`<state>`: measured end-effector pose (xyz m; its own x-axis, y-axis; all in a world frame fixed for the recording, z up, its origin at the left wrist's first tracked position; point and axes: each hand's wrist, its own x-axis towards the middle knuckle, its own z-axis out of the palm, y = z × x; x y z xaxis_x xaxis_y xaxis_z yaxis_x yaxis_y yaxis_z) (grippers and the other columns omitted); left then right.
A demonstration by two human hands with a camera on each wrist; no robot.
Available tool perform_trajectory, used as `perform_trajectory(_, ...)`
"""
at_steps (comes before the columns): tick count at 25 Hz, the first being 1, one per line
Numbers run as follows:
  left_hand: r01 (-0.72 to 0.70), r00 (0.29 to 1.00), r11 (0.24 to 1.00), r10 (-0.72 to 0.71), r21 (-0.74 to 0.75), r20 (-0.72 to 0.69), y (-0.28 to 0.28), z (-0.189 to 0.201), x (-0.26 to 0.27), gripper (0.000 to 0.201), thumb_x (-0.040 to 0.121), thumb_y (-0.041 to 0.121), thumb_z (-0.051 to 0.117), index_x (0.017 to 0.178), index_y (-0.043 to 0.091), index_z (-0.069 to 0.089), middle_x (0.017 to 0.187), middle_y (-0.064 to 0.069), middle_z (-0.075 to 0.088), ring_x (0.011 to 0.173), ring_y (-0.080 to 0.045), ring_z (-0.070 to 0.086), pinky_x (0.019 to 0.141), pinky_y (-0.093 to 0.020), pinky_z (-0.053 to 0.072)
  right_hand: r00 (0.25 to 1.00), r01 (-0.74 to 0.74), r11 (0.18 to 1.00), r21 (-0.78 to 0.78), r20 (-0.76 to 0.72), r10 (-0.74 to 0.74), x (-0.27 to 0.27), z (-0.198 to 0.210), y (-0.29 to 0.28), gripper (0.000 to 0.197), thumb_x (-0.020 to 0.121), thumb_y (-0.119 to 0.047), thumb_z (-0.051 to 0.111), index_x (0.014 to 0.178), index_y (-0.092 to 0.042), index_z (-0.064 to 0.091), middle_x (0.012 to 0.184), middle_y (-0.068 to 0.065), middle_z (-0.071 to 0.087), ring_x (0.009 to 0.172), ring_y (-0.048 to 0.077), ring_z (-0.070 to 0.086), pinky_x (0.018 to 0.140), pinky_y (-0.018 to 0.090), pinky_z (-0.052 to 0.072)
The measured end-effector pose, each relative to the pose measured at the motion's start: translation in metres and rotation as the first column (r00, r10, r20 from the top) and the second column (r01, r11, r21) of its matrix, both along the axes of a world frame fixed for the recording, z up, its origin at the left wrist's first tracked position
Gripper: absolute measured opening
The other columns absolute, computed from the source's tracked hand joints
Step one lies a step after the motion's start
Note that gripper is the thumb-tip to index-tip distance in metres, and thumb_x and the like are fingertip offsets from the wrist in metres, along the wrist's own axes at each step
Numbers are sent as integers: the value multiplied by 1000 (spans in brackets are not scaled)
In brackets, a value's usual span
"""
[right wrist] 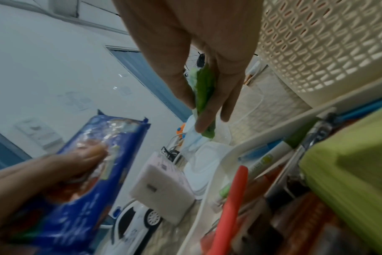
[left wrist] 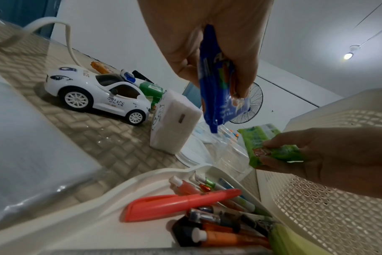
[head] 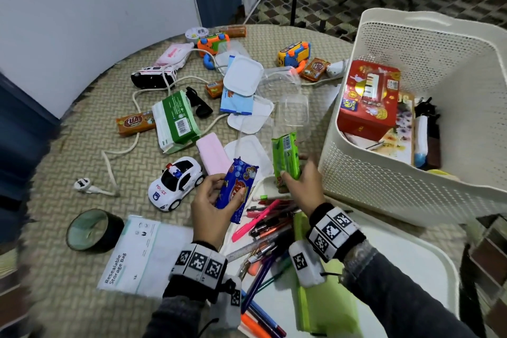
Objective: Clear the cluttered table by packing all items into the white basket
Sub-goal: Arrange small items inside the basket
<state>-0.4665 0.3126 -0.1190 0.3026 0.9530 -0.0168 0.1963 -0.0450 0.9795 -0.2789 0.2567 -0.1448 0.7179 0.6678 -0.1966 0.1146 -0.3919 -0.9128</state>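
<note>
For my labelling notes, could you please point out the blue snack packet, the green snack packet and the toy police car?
blue snack packet (head: 238, 192): head view, printed front.
green snack packet (head: 286, 156): head view, upper half.
toy police car (head: 175, 181): head view, roof.

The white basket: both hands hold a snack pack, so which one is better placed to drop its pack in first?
Probably the right hand. It grips the green pack right beside the white basket wall, while the left hand holds the blue pack farther away, over the pens.
</note>
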Motion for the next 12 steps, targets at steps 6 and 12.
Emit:
perform_trajectory(6, -30, 998, 999, 28, 40, 51, -31, 13, 0, 37, 75, 5, 77, 107, 12, 59, 99, 8, 62, 85, 9, 62, 71, -8, 49, 974, -111, 969, 222, -167, 150, -21, 26, -57, 49, 83, -7, 67, 105, -40, 38, 114, 13, 62, 93, 30, 67, 80, 49, 55)
perform_trajectory(12, -33, 994, 997, 26, 68, 108, -76, 27, 13, 36, 75, 5, 77, 104, 14, 58, 97, 10, 63, 79, 10, 63, 65, -7, 49, 936, -84, 937, 339, -296, 191, -23, 53, -124, 40, 88, 4, 59, 118, -13, 38, 102, 10, 67, 65, 17, 68, 44, 30, 51)
